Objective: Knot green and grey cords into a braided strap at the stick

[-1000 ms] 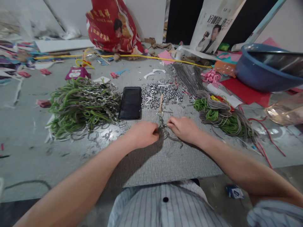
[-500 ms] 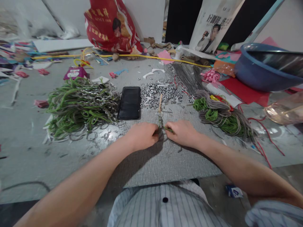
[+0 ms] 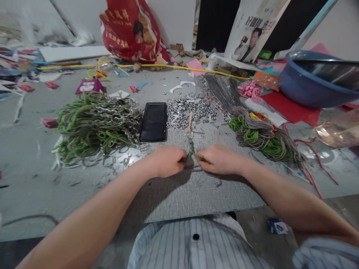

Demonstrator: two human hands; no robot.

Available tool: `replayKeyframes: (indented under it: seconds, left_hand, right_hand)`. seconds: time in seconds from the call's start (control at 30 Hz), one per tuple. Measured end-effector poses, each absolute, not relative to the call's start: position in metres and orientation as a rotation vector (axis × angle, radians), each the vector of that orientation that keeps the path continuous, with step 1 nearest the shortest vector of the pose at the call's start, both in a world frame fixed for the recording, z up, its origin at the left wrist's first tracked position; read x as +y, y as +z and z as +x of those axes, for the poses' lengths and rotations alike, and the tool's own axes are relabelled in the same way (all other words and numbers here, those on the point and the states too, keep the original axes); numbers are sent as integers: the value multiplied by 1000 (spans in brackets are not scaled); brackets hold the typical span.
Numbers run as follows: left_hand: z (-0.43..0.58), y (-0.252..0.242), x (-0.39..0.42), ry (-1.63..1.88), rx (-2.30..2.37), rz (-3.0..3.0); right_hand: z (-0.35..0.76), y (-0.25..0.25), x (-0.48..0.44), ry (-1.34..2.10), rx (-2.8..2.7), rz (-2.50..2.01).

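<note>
My left hand (image 3: 167,160) and my right hand (image 3: 218,158) rest close together on the grey mat (image 3: 196,190), both pinched on thin green and grey cords (image 3: 191,152) between them. The cords run up to a small wooden stick (image 3: 190,122) standing just beyond my fingers, with a metal ring at its foot. Grey cord ends trail on the mat under my right hand. A pile of small metal nuts (image 3: 188,108) lies behind the stick.
A black phone (image 3: 154,121) lies left of the nuts. A heap of green and grey cords with key rings (image 3: 92,125) sits at left, another cord bundle (image 3: 260,136) at right. A blue basin (image 3: 314,80), a red bag (image 3: 131,30) and paper scraps crowd the back.
My hands have drawn slightly apart and toward me, pulling the cords tighter at the stick's foot. Everything else stays put.
</note>
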State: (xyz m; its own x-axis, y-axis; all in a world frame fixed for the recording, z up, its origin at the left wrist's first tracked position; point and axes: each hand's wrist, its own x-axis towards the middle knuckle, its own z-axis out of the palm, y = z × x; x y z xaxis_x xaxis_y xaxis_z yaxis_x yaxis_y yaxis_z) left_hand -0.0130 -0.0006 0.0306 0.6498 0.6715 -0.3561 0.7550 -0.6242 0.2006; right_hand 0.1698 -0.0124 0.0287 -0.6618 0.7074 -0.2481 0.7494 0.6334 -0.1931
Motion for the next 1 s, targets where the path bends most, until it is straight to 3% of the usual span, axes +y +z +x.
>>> replayKeyframes:
  seconds: [0.43, 0.7, 1.0]
  left_hand:
    - [-17, 32, -2, -373, 1413, 2519]
    - [-19, 38, -13, -412, 1318, 2606]
    - [-18, 38, -16, -220, 1542, 2656]
  right_hand:
    - [177, 28, -11, -356, 2614, 1439]
    - [183, 30, -11, -256, 2588, 1371]
    - [185, 16, -4, -33, 2805, 1464]
